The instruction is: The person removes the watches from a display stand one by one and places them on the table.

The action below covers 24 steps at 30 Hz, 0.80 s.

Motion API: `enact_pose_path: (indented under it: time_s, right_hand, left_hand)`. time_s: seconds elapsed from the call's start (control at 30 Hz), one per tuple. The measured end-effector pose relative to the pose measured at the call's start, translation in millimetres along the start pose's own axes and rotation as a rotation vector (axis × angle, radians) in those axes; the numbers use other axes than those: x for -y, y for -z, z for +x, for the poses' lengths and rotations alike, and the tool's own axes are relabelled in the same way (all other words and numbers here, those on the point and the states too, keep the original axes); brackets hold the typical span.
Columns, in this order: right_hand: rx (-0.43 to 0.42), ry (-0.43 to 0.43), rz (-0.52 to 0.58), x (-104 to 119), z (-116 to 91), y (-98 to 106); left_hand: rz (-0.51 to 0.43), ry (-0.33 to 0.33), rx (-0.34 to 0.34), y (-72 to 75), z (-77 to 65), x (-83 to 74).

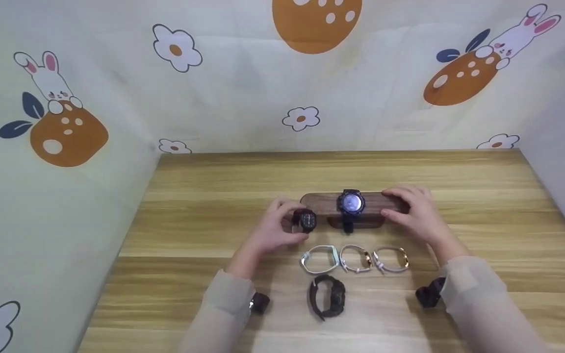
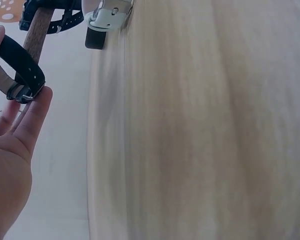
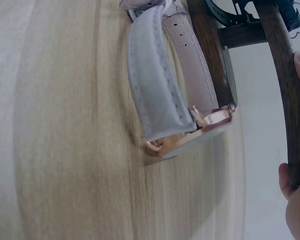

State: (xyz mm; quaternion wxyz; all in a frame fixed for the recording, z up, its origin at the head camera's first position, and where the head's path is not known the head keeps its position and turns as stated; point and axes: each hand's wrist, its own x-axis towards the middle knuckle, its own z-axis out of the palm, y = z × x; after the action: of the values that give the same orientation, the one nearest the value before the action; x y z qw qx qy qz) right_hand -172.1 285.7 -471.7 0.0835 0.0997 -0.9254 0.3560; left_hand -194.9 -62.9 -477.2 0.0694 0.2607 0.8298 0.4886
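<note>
My left hand (image 1: pixel 276 226) holds a small black watch (image 1: pixel 308 220) by its strap at the left end of a dark wooden watch stand (image 1: pixel 322 202). The strap forms a closed loop (image 2: pixel 21 57) in the left wrist view and overlaps the end of the stand's bar (image 2: pixel 38 37). A larger black watch (image 1: pixel 352 202) with a bright round face hangs around the middle of the bar. With thumb and fingers, my right hand (image 1: pixel 420 215) grips the bar's right end. The right wrist view shows that bar (image 3: pixel 286 85) between thumb and fingertips.
In front of the stand lie three light-strapped watches in a row: a mint one (image 1: pixel 335 257), a gold-cased one (image 1: pixel 356 259) and a rose-gold one (image 1: pixel 393 260). Nearer me, a chunky black watch (image 1: pixel 336 299) lies on its side. A patterned cloth (image 1: pixel 243 98) rises behind the table (image 1: pixel 214 196).
</note>
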Motion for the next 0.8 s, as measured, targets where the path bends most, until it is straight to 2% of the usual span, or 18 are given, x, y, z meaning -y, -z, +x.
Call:
enact_pose_path:
  time_s: [0.13, 0.37, 0.53, 0.8]
  right_hand:
    - [-0.011, 0.015, -0.011, -1, 0, 0]
    - [-0.014, 0.013, -0.009, -1, 1, 0]
    - [-0.011, 0.012, -0.015, 0, 1, 0]
    - [-0.002, -0.001, -0.017, 0, 0, 0]
  left_hand:
    - [-0.018, -0.021, 0.001, -2.8, -1.3, -0.5]
    - [-0.020, 0.009, 0.018, -6.9, -2.4, -2.7]
    - [-0.011, 0.007, 0.030, -11.8, -3.3, -4.1]
    - [0.002, -0.050, 0.026, -21.5, -6.4, -8.9]
